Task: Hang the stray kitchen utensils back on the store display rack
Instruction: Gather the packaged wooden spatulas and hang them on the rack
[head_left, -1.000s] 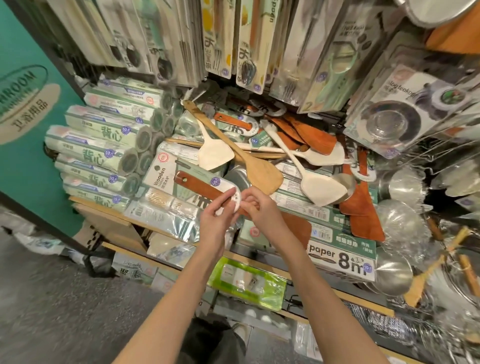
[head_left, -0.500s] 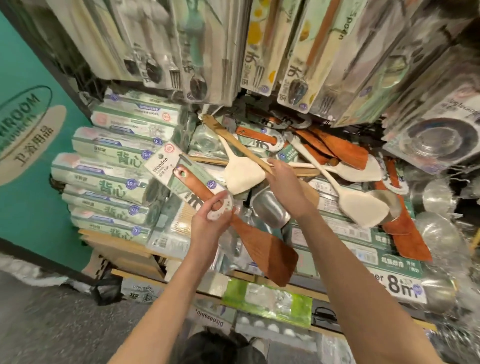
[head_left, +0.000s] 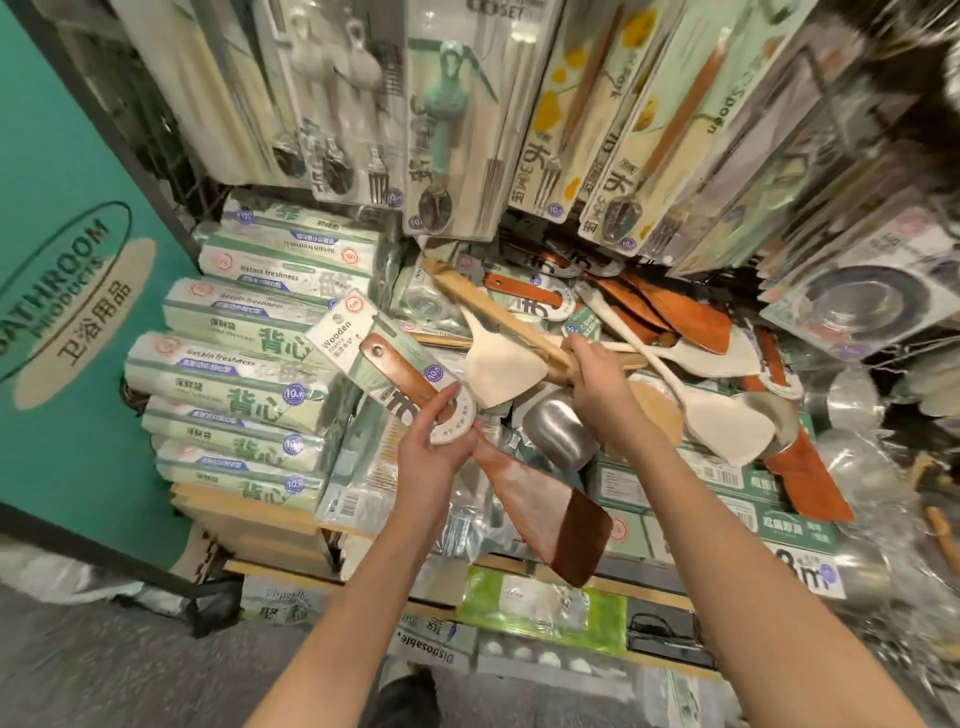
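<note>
Lifting clear of the pile — a dark reddish wooden spatula (head_left: 540, 512), blade low and toward the camera, handle slanting up and left through a round white label collar (head_left: 453, 420) and a green-and-white card (head_left: 358, 338) printed "Wooden". Gripped at that collar by the left hand (head_left: 434, 457), thumb and fingers curled round the neck of the handle. Reaching past it, the right hand (head_left: 597, 382), fingers closed round the lower handle of a pale bamboo spatula (head_left: 498, 312) that runs up and left across the heap; its blade mostly hidden under the wrist. Lying just left of the right hand, a cream spatula (head_left: 501, 371), blade down. Just right of that hand, a second cream spatula (head_left: 724, 423) with a long thin handle. Between the two forearms, a shiny metal ladle bowl (head_left: 558, 431). Further right and behind — more reddish spatulas (head_left: 696, 322) tangled together, flat on green boxes (head_left: 717, 475). Stacked at the left, rolls of wrapped plastic bags (head_left: 234, 364) in green and white. Hanging overhead, carded cutlery packs (head_left: 447, 130) with spoons and forks, crowded edge to edge on the rack. At far left, a teal wall sign (head_left: 57, 270) reading "BATHROOM PRODUCTS". Low in front, a bright green packet (head_left: 545, 608) on the shelf edge.
</note>
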